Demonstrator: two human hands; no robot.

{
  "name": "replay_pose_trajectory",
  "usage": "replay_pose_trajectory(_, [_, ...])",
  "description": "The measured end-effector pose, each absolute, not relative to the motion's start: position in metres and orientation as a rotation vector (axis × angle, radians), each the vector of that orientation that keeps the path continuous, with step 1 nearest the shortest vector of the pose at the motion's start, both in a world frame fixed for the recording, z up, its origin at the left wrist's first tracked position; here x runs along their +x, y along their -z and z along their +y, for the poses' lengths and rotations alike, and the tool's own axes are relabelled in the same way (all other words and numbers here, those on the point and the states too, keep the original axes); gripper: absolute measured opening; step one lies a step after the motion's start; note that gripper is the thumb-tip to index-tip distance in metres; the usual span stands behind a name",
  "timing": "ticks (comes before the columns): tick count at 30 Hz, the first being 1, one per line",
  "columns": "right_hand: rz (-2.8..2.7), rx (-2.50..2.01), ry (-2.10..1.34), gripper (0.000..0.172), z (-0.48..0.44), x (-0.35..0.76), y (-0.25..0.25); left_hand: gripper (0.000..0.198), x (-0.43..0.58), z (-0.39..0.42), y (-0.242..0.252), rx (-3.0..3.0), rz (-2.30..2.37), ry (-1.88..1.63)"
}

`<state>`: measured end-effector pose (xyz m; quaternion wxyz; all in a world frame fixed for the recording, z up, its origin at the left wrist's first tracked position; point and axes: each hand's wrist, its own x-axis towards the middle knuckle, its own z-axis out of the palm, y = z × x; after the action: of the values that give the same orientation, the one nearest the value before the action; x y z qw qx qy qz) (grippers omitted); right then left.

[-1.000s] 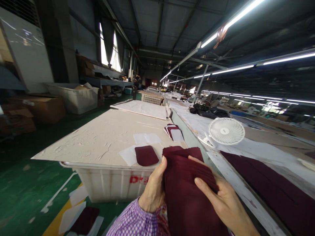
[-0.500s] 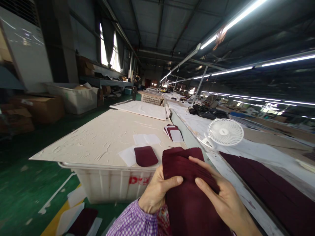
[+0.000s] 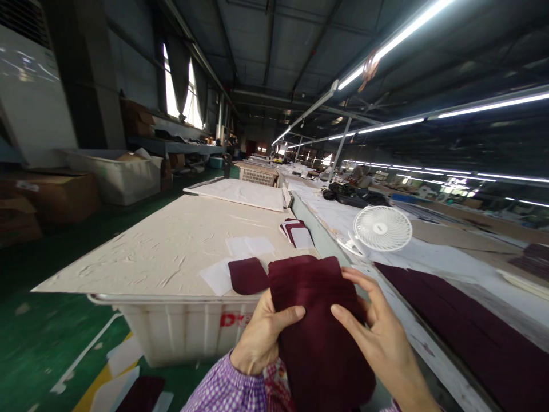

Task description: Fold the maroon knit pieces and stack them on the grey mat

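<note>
Between my hands is a stack of maroon fabric pieces [image 3: 317, 343], its layered edges fanned at the top. My left hand [image 3: 263, 332] grips the stack's left side, thumb on top and fingers hidden beneath. On the right side, my right hand [image 3: 381, 326] pinches the stack with its thumb on the front face and its fingers at the edge behind. Just beyond lies a single maroon piece [image 3: 249, 276] on the cream board [image 3: 163, 246], beside white paper sheets [image 3: 217, 276]. A small pile of maroon and white pieces [image 3: 297, 233] rests near the board's right edge.
The board lies across a white plastic bin [image 3: 180, 329]. A white fan [image 3: 382, 229] stands on the long table at right, near a spread of dark maroon fabric [image 3: 463, 326]. Paper and maroon scraps [image 3: 139, 395] lie at lower left. Cardboard boxes [image 3: 55, 194] stand at far left.
The stack has shifted slightly left in view and more of its lower rounded edge shows. My right hand's fingers have moved from across the top face to the stack's right edge.
</note>
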<state>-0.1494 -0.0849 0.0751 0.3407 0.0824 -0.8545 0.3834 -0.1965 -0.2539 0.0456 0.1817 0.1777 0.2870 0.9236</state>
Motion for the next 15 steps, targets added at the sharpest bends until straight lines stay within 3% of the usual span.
replay_pose_trajectory(10, [-2.175, 0.128, -1.557, 0.053, -0.088, -0.152, -0.066, 0.033, -0.197, -0.256, -0.04, 0.492, 0.85, -2.597])
replay_pose_trajectory(15, [-2.128, 0.15, -1.532, 0.054, -0.089, -0.153, -0.059, 0.033, -0.198, -0.255, -0.041, 0.478, 0.852, -2.557])
